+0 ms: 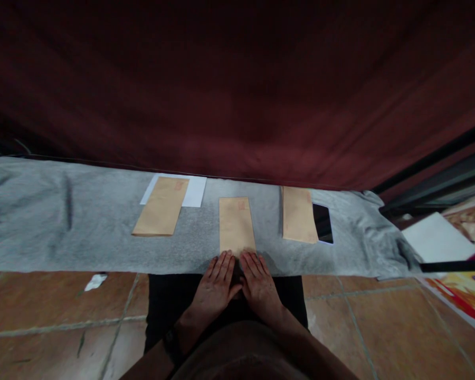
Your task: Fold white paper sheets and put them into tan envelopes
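Three brown envelopes lie on a grey cloth [83, 232]. My left hand [217, 282] and my right hand [259, 282] rest side by side, fingers stretched flat, on the near end of the middle envelope [236, 224]. The left envelope [162, 207] lies tilted, partly over a white sheet [195, 190]. The right envelope [298, 215] sits beside a dark phone [323, 222]. A dark band is on my left wrist.
A dark red curtain [237, 89] hangs behind the cloth. Terracotta floor tiles [43, 311] lie in front, with a scrap of white paper [95, 281]. A white sheet [437, 240], a black bar [455, 266] and colourful printed material [465, 293] are at the right.
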`<state>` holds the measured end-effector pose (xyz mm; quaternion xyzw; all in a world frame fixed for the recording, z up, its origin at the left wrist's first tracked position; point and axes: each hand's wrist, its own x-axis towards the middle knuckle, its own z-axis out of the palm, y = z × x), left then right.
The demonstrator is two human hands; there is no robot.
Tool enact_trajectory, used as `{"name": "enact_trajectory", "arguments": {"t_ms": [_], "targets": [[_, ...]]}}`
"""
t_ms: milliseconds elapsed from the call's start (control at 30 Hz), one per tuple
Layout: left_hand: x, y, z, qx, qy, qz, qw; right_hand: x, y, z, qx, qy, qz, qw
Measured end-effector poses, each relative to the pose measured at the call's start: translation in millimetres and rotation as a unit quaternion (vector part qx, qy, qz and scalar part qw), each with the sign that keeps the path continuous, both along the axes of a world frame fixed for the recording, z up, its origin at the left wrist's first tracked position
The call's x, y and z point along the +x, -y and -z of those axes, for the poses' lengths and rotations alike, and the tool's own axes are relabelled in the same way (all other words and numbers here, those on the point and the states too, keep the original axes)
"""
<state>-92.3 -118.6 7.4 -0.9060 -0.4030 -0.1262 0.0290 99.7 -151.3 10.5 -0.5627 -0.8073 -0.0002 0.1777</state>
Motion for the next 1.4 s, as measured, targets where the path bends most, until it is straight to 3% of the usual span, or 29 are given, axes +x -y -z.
{"name": "enact_trajectory", "arguments": {"t_ms": [167, 433, 700, 967, 1200, 1400], "targets": [[1, 3, 3.1, 0.005, 0.006, -0.012, 1.0, -6, -3, 5.6, -0.007, 0.01, -0.024, 1.0], [1, 6, 3.7, 0.025, 0.02, -0.022, 0.999, 6, 6, 4.7, 0.006, 0.027, 0.015, 0.999], [23, 9, -3.2, -0.026, 0.014, -0.009, 1.0, 8, 7, 4.3, 0.0, 0.021, 0.004, 1.0], [3, 8, -9.4, -0.079, 0.017, -0.031, 0.996, 11, 8, 2.6, -0.026, 0.036, 0.002, 0.999], [-3, 9, -12.4, -0.079, 0.017, -0.024, 0.996, 20, 10, -2.1, -0.024, 0.044, 0.004, 0.999], [-1, 6, -10.0, -0.099, 0.002, -0.029, 0.995, 4, 6, -2.9, -0.026, 0.025, -0.006, 0.999]]}}
